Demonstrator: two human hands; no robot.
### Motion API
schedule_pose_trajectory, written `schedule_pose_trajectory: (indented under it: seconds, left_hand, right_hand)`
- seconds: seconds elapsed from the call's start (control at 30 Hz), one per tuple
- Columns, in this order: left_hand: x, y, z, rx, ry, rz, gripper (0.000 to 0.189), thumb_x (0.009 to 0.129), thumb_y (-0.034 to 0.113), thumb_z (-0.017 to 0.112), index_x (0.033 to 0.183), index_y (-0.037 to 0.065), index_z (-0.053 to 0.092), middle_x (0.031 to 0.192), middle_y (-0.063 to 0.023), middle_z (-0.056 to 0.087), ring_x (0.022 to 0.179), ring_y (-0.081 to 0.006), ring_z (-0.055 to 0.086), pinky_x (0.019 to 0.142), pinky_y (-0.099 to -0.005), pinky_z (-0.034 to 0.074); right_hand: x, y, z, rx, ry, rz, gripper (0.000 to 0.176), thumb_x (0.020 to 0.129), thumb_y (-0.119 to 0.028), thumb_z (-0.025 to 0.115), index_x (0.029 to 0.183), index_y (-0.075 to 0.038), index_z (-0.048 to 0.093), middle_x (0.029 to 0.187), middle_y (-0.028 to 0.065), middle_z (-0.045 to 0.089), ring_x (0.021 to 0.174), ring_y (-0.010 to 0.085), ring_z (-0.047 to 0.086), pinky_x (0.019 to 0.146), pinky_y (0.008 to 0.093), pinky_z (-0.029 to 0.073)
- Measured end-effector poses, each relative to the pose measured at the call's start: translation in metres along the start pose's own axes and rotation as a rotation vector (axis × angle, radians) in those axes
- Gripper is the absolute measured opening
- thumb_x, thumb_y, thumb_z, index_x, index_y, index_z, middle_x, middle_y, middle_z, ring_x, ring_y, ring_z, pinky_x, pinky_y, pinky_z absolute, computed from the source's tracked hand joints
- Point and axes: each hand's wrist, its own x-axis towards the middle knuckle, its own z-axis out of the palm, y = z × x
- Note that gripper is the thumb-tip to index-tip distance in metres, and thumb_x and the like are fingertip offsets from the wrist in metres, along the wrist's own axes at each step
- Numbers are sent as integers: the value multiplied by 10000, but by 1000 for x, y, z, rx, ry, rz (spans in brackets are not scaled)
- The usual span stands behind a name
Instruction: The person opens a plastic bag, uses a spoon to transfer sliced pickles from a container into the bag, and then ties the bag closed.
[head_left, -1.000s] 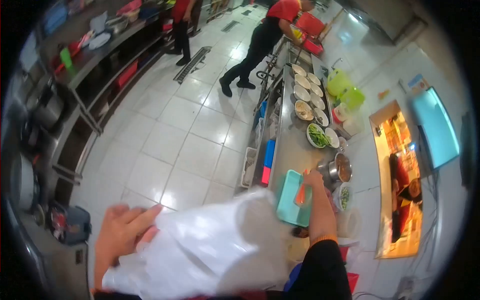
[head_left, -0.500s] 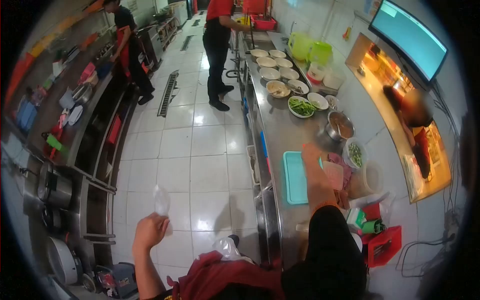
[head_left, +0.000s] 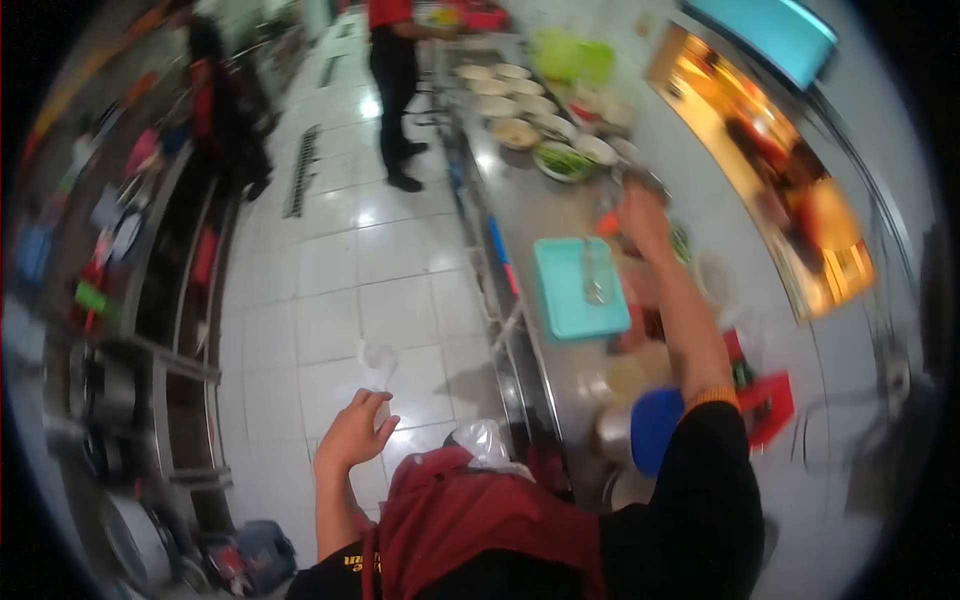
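- One turquoise tray lies on the counter, in front of me to the right; one slim, shiny utensil rests on it.
- My right hand reaches past the tray's far right corner, its fingers bent near one metal pot; blur keeps me from telling whether it grips anything.
- One orange piece is beside that hand, just beyond the tray.
- My left hand hangs over the floor, left of the tray, partly open with the thumb apart from the fingers.
- One wispy, whitish plastic piece shows beyond its fingertips; I can't tell if they touch.
- Beyond the tray I count ten bowls, one of them a bowl of greens, and two green jugs, the nearer at the right.
- One blue thing sits nearer me than the tray.
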Motion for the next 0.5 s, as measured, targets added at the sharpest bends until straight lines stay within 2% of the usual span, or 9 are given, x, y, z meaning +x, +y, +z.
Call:
schedule_pose_trajectory:
  seconds: [0.07, 0.13, 0.2, 0.27, 0.3, 0.33, 0.37, 0.4, 0.5]
  left_hand:
    - [2, 17, 5, -14, -70, 140, 377, 864, 222, 657, 1181, 30, 590, 1120, -178, 592, 998, -376, 599, 855, -418, 492]
    - [13, 42, 14, -104, -142, 337, 333, 859, 182, 665, 1139, 10, 607, 1061, -177, 628, 952, -344, 628, 801, -395, 508]
    - [19, 74, 26, -154, -295, 454, 298, 867, 165, 661, 1113, 3, 616, 994, -167, 647, 871, -301, 638, 749, -363, 509]
    - [16, 103, 47, -205, -458, 558, 264, 875, 149, 657, 1087, -4, 624, 927, -157, 666, 789, -258, 649, 697, -331, 510]
    - [24, 123, 52, -180, -666, 581, 251, 868, 168, 663, 1067, 19, 627, 823, -141, 653, 696, -268, 628, 631, -333, 487]
    - [25, 138, 60, -142, -873, 599, 238, 862, 186, 669, 1048, 42, 630, 719, -124, 640, 602, -278, 607, 566, -335, 465]
    - [31, 137, 80, -62, -1010, 785, 251, 859, 200, 683, 1050, 47, 624, 646, -108, 610, 507, -232, 555, 496, -321, 415]
    - [16, 161, 92, -32, -1086, 825, 251, 859, 200, 683, 1050, 47, 624, 646, -108, 610, 507, -232, 555, 496, -321, 415]
    - [-46, 256, 120, 64, -1281, 917, 329, 864, 236, 678, 1122, 48, 596, 681, -118, 631, 514, -260, 573, 517, -324, 436]
  right_hand:
    - [-33, -4, -74, 61, 85, -97, 231, 844, -205, 564, 972, -15, 589, 943, 223, 664, 876, 418, 639, 738, 527, 502]
    - [-73, -6, -161, 139, 121, -18, 250, 793, -227, 642, 879, -3, 572, 850, 222, 653, 818, 430, 624, 717, 500, 504]
    - [-124, 19, -235, 206, 160, 30, 274, 786, -265, 670, 823, -13, 569, 819, 193, 667, 795, 361, 656, 685, 443, 522]
    - [-198, 50, -291, 637, 127, 188, 255, 810, -263, 686, 830, -68, 523, 770, 106, 653, 711, 177, 640, 586, 310, 504]
    - [-229, 60, -321, 604, 154, 279, 255, 810, -263, 686, 830, -68, 523, 770, 106, 653, 711, 177, 640, 586, 310, 504]
    - [-271, 60, -351, 821, 189, 353, 197, 845, -162, 649, 840, -55, 484, 785, 114, 638, 710, 171, 649, 588, 277, 534]
    - [-315, 65, -370, 1043, 245, 416, 172, 880, -62, 613, 849, -43, 445, 801, 123, 623, 708, 166, 657, 589, 244, 564]
    - [-364, 86, -387, 1203, 234, 435, 164, 904, -87, 607, 964, 7, 486, 808, 136, 660, 640, 121, 644, 543, 201, 538]
    - [-516, 115, -431, 1466, 288, 546, 84, 921, -45, 536, 860, -20, 484, 843, 158, 654, 740, 220, 719, 560, 228, 592]
